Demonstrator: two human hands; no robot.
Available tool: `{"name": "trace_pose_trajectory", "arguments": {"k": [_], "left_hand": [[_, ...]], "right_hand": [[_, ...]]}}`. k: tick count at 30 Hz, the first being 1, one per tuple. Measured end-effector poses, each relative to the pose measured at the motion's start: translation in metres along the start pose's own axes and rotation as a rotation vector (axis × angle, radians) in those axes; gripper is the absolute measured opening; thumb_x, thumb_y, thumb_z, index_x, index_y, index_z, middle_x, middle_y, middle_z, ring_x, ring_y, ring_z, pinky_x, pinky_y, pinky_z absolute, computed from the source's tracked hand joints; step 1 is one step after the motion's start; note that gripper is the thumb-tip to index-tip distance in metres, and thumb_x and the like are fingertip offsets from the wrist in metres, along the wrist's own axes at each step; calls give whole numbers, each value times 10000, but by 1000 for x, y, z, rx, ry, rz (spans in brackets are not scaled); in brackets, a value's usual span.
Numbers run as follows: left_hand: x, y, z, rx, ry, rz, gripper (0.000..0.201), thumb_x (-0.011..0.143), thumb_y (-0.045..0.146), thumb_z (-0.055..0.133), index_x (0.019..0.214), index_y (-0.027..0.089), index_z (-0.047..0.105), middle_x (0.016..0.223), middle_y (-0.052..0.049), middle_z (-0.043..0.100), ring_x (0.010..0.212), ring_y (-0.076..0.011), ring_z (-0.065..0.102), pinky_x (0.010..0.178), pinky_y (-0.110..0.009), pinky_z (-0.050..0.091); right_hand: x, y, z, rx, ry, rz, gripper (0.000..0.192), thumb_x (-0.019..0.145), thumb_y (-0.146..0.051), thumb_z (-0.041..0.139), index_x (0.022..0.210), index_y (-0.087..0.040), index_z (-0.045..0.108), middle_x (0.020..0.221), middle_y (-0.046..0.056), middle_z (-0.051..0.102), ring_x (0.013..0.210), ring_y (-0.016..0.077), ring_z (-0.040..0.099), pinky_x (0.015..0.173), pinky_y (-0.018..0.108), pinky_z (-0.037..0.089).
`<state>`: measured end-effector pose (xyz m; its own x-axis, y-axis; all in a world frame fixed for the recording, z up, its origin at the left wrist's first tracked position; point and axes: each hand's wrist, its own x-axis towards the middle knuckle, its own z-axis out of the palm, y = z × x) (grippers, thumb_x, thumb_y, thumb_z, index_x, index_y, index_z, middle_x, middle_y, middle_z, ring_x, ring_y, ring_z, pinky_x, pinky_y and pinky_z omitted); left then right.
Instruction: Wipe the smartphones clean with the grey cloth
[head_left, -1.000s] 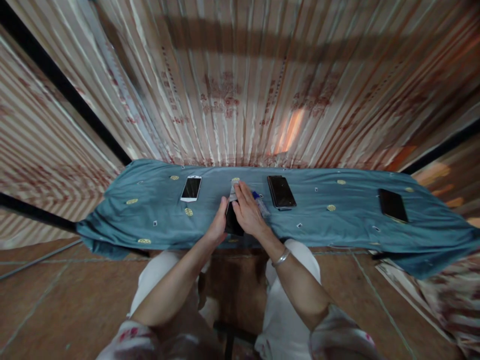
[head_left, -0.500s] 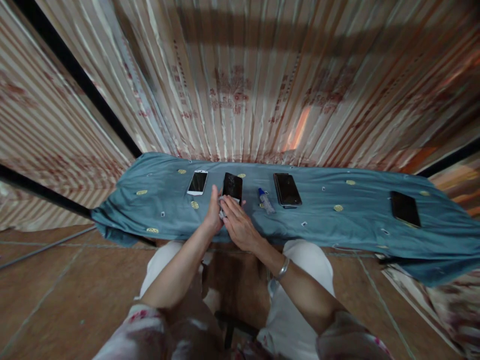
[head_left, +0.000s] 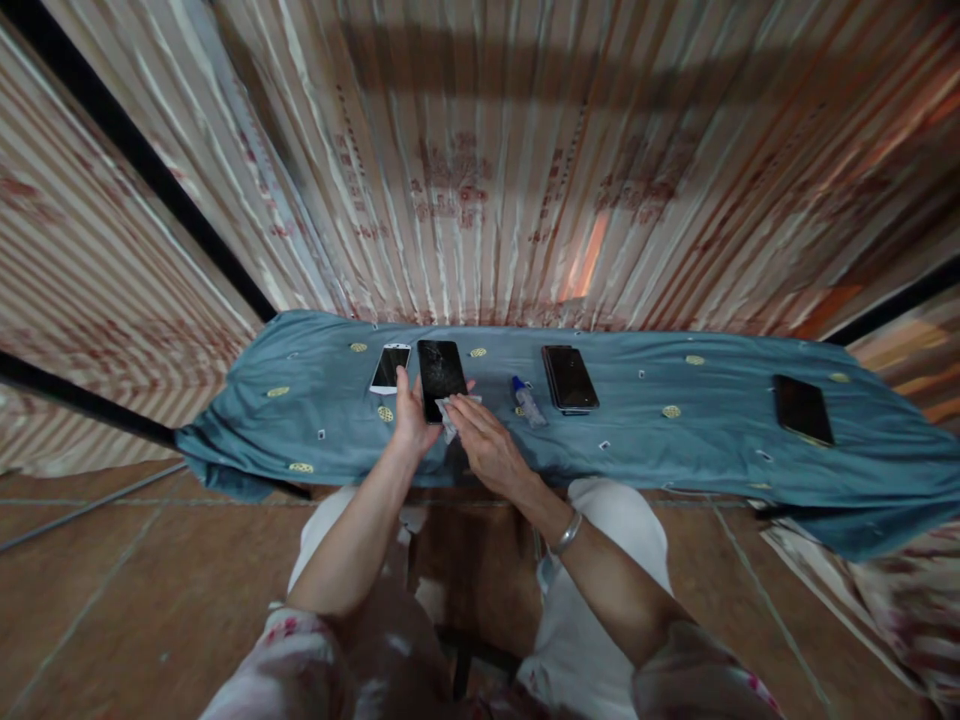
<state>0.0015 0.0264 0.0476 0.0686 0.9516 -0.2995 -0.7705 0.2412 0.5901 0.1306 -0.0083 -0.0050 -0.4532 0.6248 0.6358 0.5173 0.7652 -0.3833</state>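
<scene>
A black smartphone [head_left: 441, 370] with cracks across its screen rests in my left hand [head_left: 412, 418]. The thumb lies along its left edge, and fingertips show past its right edge. In my right hand [head_left: 486, 445] is a crumpled pale wipe [head_left: 450, 428], pinched under the fingers against the phone's lower right corner. Part of the wipe is hidden by the fingers. On the cloth just left of the held phone lies a white smartphone [head_left: 391, 369] with a dark screen. A small clear bottle with a blue cap [head_left: 529, 402] lies to the right of my right hand.
A blue-green cloth [head_left: 637, 440] with yellow and white patterns covers the long narrow table. Right of the bottle sits a stack of dark phones [head_left: 571, 378]. Another dark phone [head_left: 802, 410] lies far right. A striped curtain [head_left: 465, 200] hangs behind, between black poles [head_left: 150, 150].
The wipe and my right hand have slid off the phone's middle to its lower right corner, uncovering more screen. My left hand has shifted left with the phone.
</scene>
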Motion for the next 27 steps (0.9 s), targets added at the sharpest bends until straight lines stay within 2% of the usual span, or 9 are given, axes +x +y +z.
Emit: {"name": "trace_pose_trajectory", "arguments": {"k": [6,12,16,19,21,24,27], "left_hand": [[-2,-2,0,53,25,-17,712,880,686,227,1245,180,570,1037,-137,715,911,-266,701,829,-440,541],[-8,-12,2,116,79,-75,712,880,685,224,1144,175,646,926,-107,736,914,-235,702,801,-363,563],[-9,-27,2,148,54,-100,700,911,635,219,1142,138,655,957,-111,739,982,-228,685,869,-345,536],[-9,-41,-2,214,-61,-63,607,914,593,333,1202,156,640,1115,-97,709,1122,-230,624,994,-344,459],[-9,-48,-6,283,-82,-13,517,906,525,437,1228,168,630,1189,-76,681,1195,-231,575,1047,-346,411],[-9,-54,-13,400,-70,44,438,879,436,541,1232,193,633,1219,-45,667,1250,-232,526,1063,-351,395],[-11,-55,-16,468,-83,116,385,836,358,621,1188,210,668,1205,-35,675,1213,-237,553,1010,-328,447]], "right_hand": [[-4,-9,2,2,-47,-46,482,945,-105,291,1410,-91,418,1420,169,478,1406,201,318,1137,421,372],[-1,-9,4,-44,-54,-107,489,937,-67,262,1397,-74,427,1425,172,472,1428,192,264,1144,415,361],[6,6,-2,-87,-36,-19,498,932,-72,278,1410,-85,416,1449,169,444,1427,199,272,1153,429,340],[12,20,-8,-107,1,80,501,943,-99,274,1430,-117,393,1468,151,424,1427,193,271,1160,439,321],[14,29,-12,-107,26,131,500,949,-119,268,1435,-125,387,1477,146,412,1429,194,269,1162,441,309],[16,38,-14,-81,63,191,499,954,-149,267,1440,-127,377,1488,147,394,1421,200,290,1153,445,314],[17,43,-16,-33,117,244,490,961,-191,277,1435,-124,382,1470,150,419,1392,202,348,1140,434,333]]}}
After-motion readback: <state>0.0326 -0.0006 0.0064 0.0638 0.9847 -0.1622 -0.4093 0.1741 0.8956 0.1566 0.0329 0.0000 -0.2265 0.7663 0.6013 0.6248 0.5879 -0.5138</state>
